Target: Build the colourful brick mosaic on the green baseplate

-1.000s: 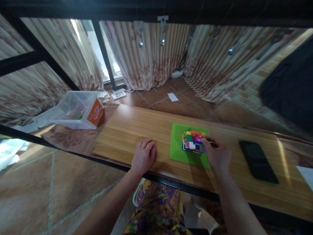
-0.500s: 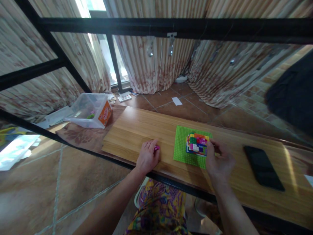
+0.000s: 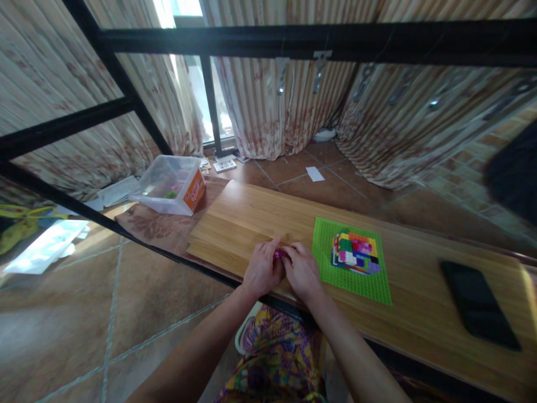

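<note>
Wooden plank tabletop [image 3: 251, 218], both hands busy.
I see left hand [image 3: 263, 270] and right hand [image 3: 301, 270] pinching one small pink plastic brick [image 3: 278, 254], just left of the green studded baseplate [image 3: 325, 252].

- I count two hands: left hand [image 3: 262, 270], right hand [image 3: 302, 271].
- One pink brick [image 3: 279, 254].
- One green baseplate [image 3: 351, 280].
- One brick stack [image 3: 356, 253].
- One phone [image 3: 479, 305].
- One plastic box [image 3: 173, 184].
</note>
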The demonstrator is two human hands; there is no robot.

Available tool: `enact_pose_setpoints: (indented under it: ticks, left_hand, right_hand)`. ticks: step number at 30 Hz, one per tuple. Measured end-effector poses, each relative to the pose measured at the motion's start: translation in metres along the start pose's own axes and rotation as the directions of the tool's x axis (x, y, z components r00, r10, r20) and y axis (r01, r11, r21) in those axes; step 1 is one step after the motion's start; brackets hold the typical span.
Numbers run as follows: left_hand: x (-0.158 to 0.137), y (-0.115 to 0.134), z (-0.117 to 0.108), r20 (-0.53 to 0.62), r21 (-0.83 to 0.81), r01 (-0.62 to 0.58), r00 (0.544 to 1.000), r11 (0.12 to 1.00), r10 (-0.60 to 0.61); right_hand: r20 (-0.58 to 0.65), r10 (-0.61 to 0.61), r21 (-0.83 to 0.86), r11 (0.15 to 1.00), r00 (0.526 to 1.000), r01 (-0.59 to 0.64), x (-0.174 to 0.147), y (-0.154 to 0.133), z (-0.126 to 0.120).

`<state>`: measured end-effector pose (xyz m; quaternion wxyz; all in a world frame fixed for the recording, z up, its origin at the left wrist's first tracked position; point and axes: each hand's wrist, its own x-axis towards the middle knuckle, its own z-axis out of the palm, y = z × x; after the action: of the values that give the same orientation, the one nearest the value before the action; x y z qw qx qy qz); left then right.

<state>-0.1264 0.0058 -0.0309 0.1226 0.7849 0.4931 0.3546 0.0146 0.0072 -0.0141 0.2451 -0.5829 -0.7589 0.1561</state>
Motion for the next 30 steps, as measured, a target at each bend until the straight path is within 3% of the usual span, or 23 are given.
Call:
enact_pose_setpoints:
  ticks: [5, 10, 13, 16, 18, 20, 26, 30]
  left_hand:
    - [0.001, 0.003, -0.003, -0.002, 0.003, 0.004, 1.000, 1.000, -0.004]
    - [0.003, 0.004, -0.004, -0.002, 0.018, -0.012, 1.000, 1.000, 0.012]
    - [0.004, 0.002, -0.003, 0.004, 0.013, -0.030, 1.000, 0.999, 0.030]
    - [0.004, 0.000, -0.002, 0.010, 0.013, -0.043, 0.999, 0.999, 0.043]
    - [0.005, 0.000, -0.002, 0.008, 0.018, -0.049, 0.999, 0.999, 0.048]
    - [0.005, -0.001, -0.002, 0.010, 0.023, -0.049, 0.999, 0.999, 0.049]
    - [0.005, -0.001, -0.003, 0.026, 0.042, -0.036, 0.999, 0.998, 0.035]
    - [0.005, -0.001, -0.004, 0.030, 0.049, -0.040, 0.999, 0.998, 0.039]
  right_hand:
    - [-0.033, 0.015, 0.050, 0.999, 0.999, -0.013, -0.004, -0.001, -0.006]
    - [-0.159, 0.142, 0.288, 0.953, 0.977, -0.091, -0.031, 0.004, -0.034]
    - [-0.292, 0.272, 0.413, 0.901, 0.917, -0.136, -0.048, 0.019, -0.059]
    - [-0.409, 0.408, 0.466, 0.863, 0.816, -0.198, -0.058, 0.044, -0.086]
    - [-0.454, 0.462, 0.429, 0.863, 0.762, -0.267, -0.060, 0.060, -0.101]
    - [-0.493, 0.459, 0.343, 0.883, 0.739, -0.319, -0.059, 0.074, -0.113]
    - [-0.523, 0.348, 0.037, 0.921, 0.778, -0.387, -0.045, 0.090, -0.120]
    - [-0.516, 0.331, -0.050, 0.909, 0.790, -0.413, -0.042, 0.091, -0.115]
